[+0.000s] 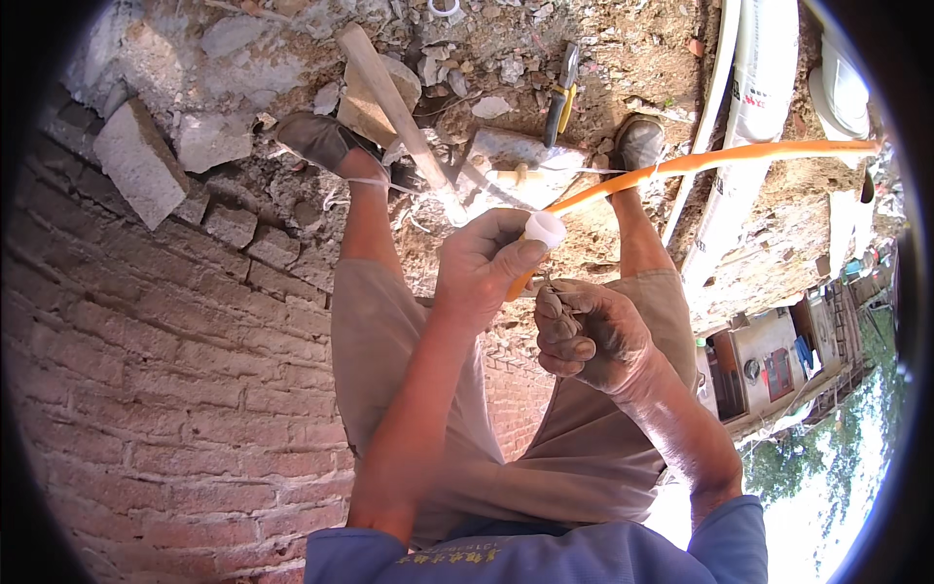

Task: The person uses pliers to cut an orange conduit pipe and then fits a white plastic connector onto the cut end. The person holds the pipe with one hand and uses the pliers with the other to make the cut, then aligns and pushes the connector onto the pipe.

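My left hand [486, 258] is closed around an orange hose [671, 167] near its end. Between its thumb and fingers sits a short white round piece [546, 229], cap-like or ring-like; I cannot tell which. The hose runs off to the right in a gentle bend. Just right of the hose end, my right hand [593, 333] is dusty, with curled fingers and the thumb pressed to the forefinger. A tiny dark tip shows at that pinch, too small to name. Whether the right fingertips touch the hose is hidden.
Between my feet lie a wooden handle [394, 112], pliers [561, 102] with black and yellow grips, and a pale slab [511, 151]. Broken bricks [141, 161] line the brick wall [175, 389] on the left. White pipes [754, 107] stand right. A white ring [444, 12] lies far off.
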Demonstrator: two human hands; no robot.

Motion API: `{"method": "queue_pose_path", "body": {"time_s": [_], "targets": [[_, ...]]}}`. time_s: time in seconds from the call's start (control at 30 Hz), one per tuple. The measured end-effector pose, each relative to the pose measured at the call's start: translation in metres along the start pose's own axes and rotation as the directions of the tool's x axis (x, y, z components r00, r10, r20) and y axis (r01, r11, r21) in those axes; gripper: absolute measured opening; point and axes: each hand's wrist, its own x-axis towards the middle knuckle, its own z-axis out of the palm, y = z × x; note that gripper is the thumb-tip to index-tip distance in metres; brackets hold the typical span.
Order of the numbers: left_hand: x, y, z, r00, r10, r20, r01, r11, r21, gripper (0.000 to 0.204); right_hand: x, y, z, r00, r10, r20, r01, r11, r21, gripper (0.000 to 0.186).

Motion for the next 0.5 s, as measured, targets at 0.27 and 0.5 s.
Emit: {"method": "queue_pose_path", "body": {"time_s": [0.27,0.5], "targets": [[-0.003,0.013,0.002,0.986,-0.132,0.102,0.13,0.991,0.026,0.042,-0.009,-0.007,0.0,0.996,-0.079,-0.042,0.081,0.996,0.044,0.017],[-0.002,0.003,0.005,0.992,-0.122,0.024,0.113,0.969,0.219,0.045,-0.005,-0.006,0.021,0.988,-0.055,-0.147,0.075,0.989,0.13,0.018]]}}
